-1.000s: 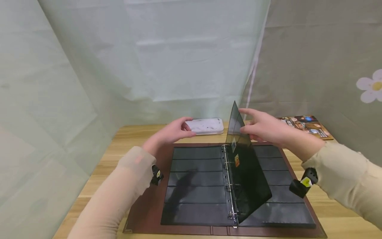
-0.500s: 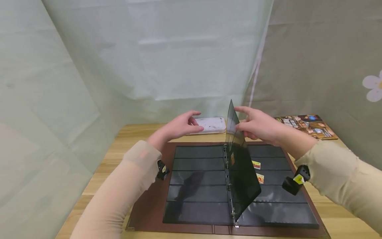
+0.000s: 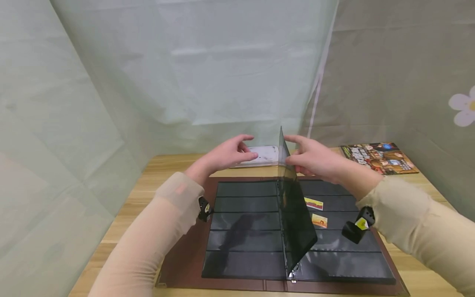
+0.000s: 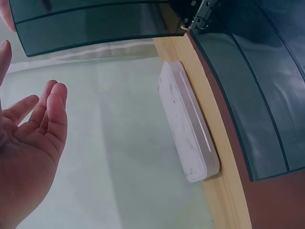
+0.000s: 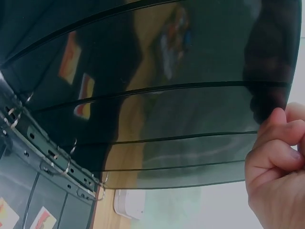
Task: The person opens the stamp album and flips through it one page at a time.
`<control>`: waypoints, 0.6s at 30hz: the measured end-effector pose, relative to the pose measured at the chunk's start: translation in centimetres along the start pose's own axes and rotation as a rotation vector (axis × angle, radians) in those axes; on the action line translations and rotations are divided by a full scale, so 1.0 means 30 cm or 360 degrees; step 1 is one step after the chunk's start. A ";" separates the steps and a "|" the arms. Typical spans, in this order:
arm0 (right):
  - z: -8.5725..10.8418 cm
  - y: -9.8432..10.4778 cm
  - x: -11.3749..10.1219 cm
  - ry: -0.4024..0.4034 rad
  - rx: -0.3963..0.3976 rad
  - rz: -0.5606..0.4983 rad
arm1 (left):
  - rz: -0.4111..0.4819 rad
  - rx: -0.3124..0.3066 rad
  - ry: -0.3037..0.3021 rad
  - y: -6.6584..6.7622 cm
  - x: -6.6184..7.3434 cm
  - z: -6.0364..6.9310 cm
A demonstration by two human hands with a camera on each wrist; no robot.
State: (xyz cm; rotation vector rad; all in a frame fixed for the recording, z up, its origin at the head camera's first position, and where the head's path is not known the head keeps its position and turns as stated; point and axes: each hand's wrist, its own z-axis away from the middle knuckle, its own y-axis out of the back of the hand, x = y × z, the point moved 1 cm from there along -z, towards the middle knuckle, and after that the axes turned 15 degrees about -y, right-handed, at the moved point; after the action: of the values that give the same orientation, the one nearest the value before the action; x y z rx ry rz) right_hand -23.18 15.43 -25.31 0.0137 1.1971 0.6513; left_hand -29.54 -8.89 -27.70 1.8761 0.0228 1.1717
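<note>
Near its free outer edge, towards the far end, a dark pocket page (image 3: 296, 212) is pinched by the right hand (image 3: 315, 159), with the other fingers curled. By the left hand (image 3: 226, 156) nothing is held: its fingers are loosely bent, the thumb apart, and it is raised beside the page without touching it. The page is held nearly upright above the opened ring binder (image 3: 185, 260), its inner edge secured at the ring spine (image 5: 28, 151).

For a clean turn, the pinch is best kept light and the page swung evenly about the rings, so that neither the sheet is creased nor its holes strained. Were it lowered leftwards, its path would be obstructed by the left hand.

On the right leaf, a red-and-yellow card (image 3: 313, 203) and an orange card (image 3: 319, 220) are partly screened by the page. Beyond the binder, a white case (image 3: 265, 154) is placed on the table (image 3: 163, 169), partly hidden by the left hand; a colourful illustrated booklet (image 3: 380, 159) is laid at the far right.
</note>
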 end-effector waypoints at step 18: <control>-0.053 -0.077 0.006 0.0078 -0.0105 -0.0240 | 0.0373 0.0108 -0.0113 -0.056 0.044 -0.046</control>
State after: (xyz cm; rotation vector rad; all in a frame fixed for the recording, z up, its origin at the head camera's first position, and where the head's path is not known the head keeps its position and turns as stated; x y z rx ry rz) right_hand -23.47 13.12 -26.88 -0.1475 1.2102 0.5606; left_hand -29.12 -6.40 -27.70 2.0201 -0.2040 1.2735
